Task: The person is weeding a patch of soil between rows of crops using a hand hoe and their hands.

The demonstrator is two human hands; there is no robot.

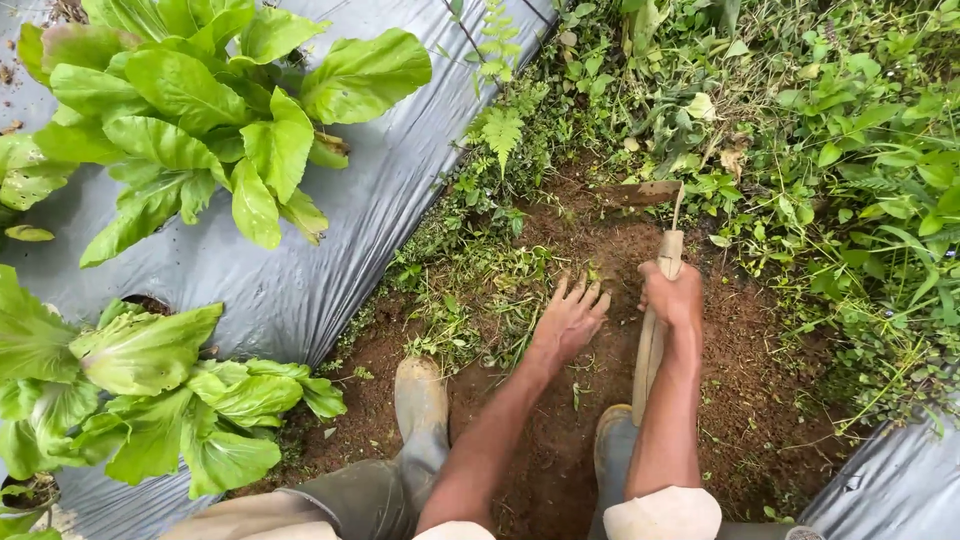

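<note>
We are crouching in the furrow between two mulch-covered beds, working the soil [600, 420] with a short hand hoe [655, 330]. Our right hand [675, 298] is gripping the pale wooden handle near its upper end, fingers closed fully around it, with the shaft running down alongside the forearm and the dark blade [640, 193] lying flat on the ground ahead, at the edge of the weeds [800, 150]. Our left hand [572, 318] is resting palm down on the loose earth just beside the handle, fingers spread wide and holding nothing, their tips touching a scatter of cut greenery [480, 300]. Both rubber boots [422, 405] are planted in the furrow, one on each side of the left forearm. To work well here, in our judgement, we should be keeping the blade shallow and close to the surface, drawing it toward us in short strokes, and keeping the spread hand out of the blade's path. The grey plastic mulch sheet [330, 270] lies near on the left, with leafy green plants [190, 120] growing through it, so strokes should be staying well apart from that edge to avoid tearing the film.
</note>
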